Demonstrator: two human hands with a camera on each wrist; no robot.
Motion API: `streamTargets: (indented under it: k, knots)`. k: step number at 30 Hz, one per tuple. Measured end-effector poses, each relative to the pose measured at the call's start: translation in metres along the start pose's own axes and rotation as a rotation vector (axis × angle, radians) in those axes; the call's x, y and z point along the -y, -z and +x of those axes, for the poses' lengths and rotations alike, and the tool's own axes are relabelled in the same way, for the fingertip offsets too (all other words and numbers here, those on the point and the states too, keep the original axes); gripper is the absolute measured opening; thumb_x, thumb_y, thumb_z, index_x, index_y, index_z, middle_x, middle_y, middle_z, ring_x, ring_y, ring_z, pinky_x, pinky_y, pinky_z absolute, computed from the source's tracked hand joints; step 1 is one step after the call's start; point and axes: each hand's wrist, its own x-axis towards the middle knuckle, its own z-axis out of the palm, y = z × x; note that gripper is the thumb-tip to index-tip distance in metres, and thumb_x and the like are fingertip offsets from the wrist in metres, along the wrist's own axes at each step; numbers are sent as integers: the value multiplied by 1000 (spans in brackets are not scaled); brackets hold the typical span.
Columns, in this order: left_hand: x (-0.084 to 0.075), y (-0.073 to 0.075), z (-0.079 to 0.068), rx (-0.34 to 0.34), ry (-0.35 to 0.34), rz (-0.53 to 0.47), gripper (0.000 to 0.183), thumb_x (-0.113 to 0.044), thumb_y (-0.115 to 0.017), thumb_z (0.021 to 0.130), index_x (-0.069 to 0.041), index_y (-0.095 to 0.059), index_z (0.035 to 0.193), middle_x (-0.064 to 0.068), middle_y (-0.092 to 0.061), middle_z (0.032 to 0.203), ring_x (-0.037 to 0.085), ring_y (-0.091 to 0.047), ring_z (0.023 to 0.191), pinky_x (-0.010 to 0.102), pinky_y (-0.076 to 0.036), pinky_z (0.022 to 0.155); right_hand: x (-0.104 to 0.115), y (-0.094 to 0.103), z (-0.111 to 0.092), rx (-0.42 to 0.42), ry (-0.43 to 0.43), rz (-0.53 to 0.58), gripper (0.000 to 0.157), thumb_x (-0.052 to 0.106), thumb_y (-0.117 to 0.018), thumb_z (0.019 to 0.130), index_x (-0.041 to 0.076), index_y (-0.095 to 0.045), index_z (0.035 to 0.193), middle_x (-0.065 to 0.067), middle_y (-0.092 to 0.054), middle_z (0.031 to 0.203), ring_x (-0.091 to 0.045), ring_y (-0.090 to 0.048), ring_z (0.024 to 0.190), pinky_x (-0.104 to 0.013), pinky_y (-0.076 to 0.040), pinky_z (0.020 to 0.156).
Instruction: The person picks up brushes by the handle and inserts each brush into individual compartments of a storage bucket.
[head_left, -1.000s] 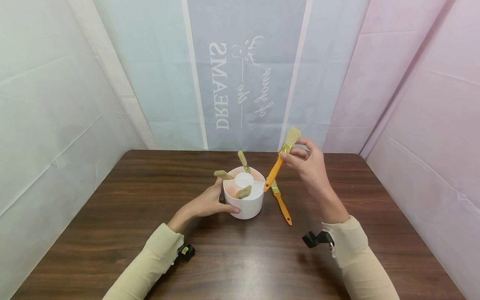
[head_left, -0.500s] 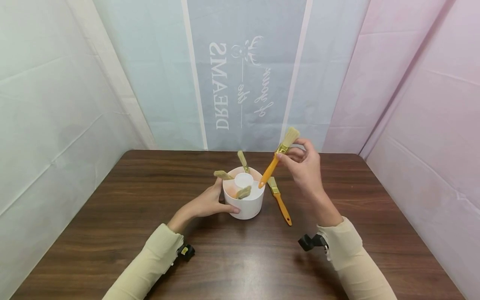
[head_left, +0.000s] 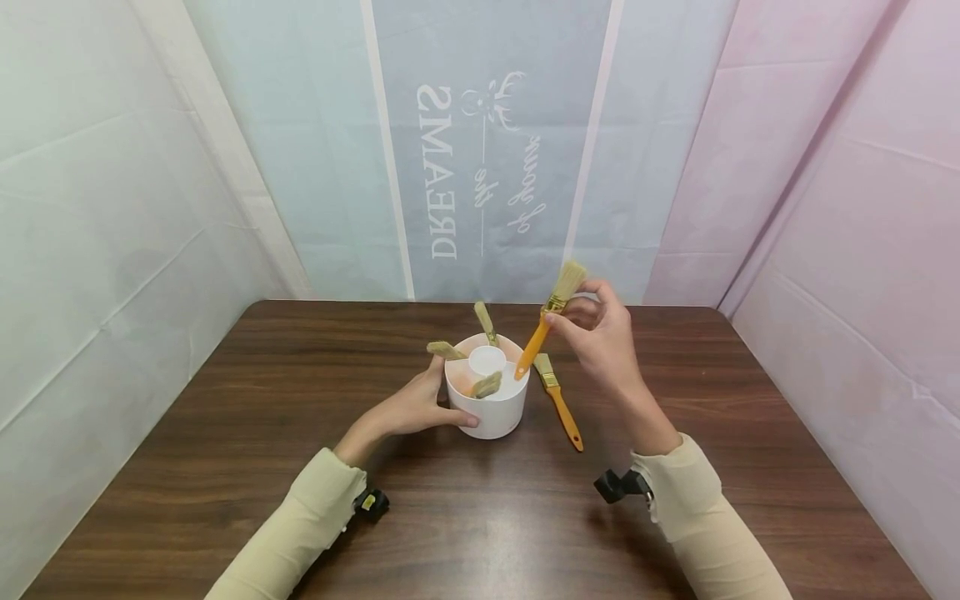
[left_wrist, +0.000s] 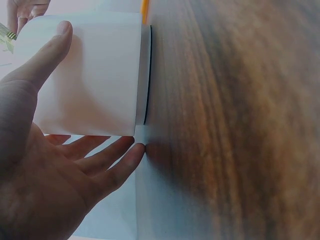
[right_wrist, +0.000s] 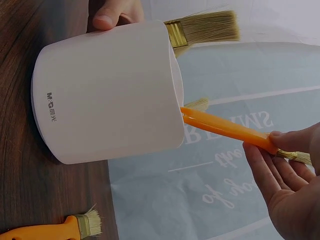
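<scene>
In the head view a white round desk organizer (head_left: 491,417) with inner compartments stands on the table. Several paintbrushes lean in it, bristles up, among them a front brush (head_left: 487,385). My left hand (head_left: 408,406) holds the organizer's left side, thumb in front and fingers behind, as the left wrist view shows. My right hand (head_left: 603,337) pinches an orange-handled paintbrush (head_left: 533,346) near its ferrule, bristles up and tilted right. Its handle end is at the organizer's right rim; in the right wrist view the handle (right_wrist: 225,127) reaches the rim, and its tip is partly hidden.
Another orange-handled paintbrush (head_left: 564,417) lies on the table right of the organizer. The brown wooden table (head_left: 315,350) ends at a fabric backdrop (head_left: 495,208) behind, with cloth walls on both sides.
My right hand has moved left and slightly down with the paintbrush, bringing its handle end from beside the organizer to over its right compartment. My left hand and the organizer stay in place.
</scene>
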Motion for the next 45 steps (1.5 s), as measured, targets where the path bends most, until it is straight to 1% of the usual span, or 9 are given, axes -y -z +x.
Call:
streamTargets:
  k: [3,5,8,15,20,22,25,31,45]
  knots:
    - [-1,0,0,-1,3,8,113,-32,-91,80,-20,-10,159,13,-37,159,22,-53,138,42,-52,107,1,0,-1,13,7,-17,42,4,-79,90,5,-52,122,-7,-77,94,-13,-74,83,-32,-63,80]
    - [-1,-1,-1,-2,6,12,112,-32,-91,80,-20,-11,158,13,-38,158,22,-53,137,42,-52,107,1,0,-2,19,13,-32,42,3,-79,90,5,-52,122,-10,-77,95,-10,-73,83,-28,-62,79]
    - [0,-1,-1,-4,11,17,111,-33,-91,80,-19,-12,158,13,-39,157,21,-54,136,42,-52,107,0,-1,-2,25,17,-45,42,3,-78,90,4,-52,123,-14,-77,97,-10,-73,84,-24,-60,77]
    - [0,-1,-1,-7,-1,24,111,-33,-91,81,-18,-12,158,13,-39,157,22,-54,136,42,-51,107,0,-1,-2,37,29,-24,41,-1,-76,90,3,-51,123,-17,-77,97,-10,-74,84,-35,-63,81]
    - [0,-1,-1,-8,1,19,111,-32,-91,80,-19,-13,158,12,-40,157,21,-53,137,43,-51,108,0,-2,-2,55,37,-26,41,-2,-76,91,1,-51,124,-25,-75,102,-9,-74,86,-30,-62,81]
    - [0,-1,-1,-8,2,21,110,-32,-91,80,-18,-13,157,12,-40,156,21,-53,136,43,-50,108,-1,-2,-3,62,38,-24,41,-2,-75,91,1,-51,125,-26,-75,104,-10,-75,86,-31,-62,81]
    - [0,-1,-1,-9,1,28,109,-33,-91,80,-18,-14,156,12,-42,155,21,-54,136,42,-50,108,-1,-2,-3,72,37,-20,40,-2,-74,92,1,-52,124,-27,-75,105,-10,-75,88,-33,-63,82]
    - [0,-1,-2,-10,1,30,108,-34,-91,81,-17,-15,155,13,-43,154,22,-55,135,42,-51,107,-2,-3,-3,81,34,-26,37,0,-73,94,1,-52,124,-26,-75,107,-9,-75,90,-28,-62,81]
    - [-3,-1,-2,-6,8,33,107,-34,-90,81,-17,-15,155,12,-44,155,21,-54,136,41,-51,108,-3,-4,-3,98,25,-17,35,-1,-71,95,0,-51,124,-29,-74,106,-9,-75,87,-29,-63,77]
